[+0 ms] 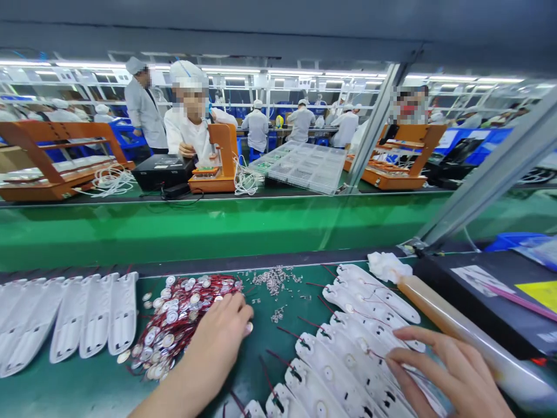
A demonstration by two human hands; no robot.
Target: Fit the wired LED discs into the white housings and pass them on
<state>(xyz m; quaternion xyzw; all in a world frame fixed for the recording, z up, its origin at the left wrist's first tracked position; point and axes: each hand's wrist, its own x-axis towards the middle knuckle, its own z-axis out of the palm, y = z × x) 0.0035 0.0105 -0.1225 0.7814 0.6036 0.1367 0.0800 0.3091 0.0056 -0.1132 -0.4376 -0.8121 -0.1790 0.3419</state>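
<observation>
In the head camera's view, the left hand point(217, 337) reaches onto the dark green work mat point(261, 360), its fingers curled down at the right edge of a heap of small round silver discs with thin red wires point(178, 322). The fingertips point(243, 319) lie just beside the outermost discs and seem to pinch one small disc between thumb and forefinger, though the hand hides most of that contact, so I cannot tell whether it truly has hold of it. The heap itself spreads leftward and toward the person from the fingers.

The right hand point(444, 371) rests with loosely spread, slightly bent fingers on a fanned row of white moulded plastic shells with red wires laid across them point(348, 348). Its fingertips point(394, 366) touch the nearest shells; nothing is gripped, the hand simply lies open on them. This row runs from the near edge of the mat away to the right.

Between the two groups lies a scatter of tiny pale grey pellets point(274, 281), well clear of both hands. At the far left a second row of the same white shells, without wires point(73, 316), lies side by side. Just beyond the right hand a long translucent amber glue tube point(439, 313) slants across the mat, a crumpled white tissue point(387, 267) at its far tip, beside a black tray point(478, 296).

Past the mat runs a bright green conveyor belt point(217, 229). Across it a person in a white coat and cap point(191, 128) sits at an orange wooden jig point(217, 162).
</observation>
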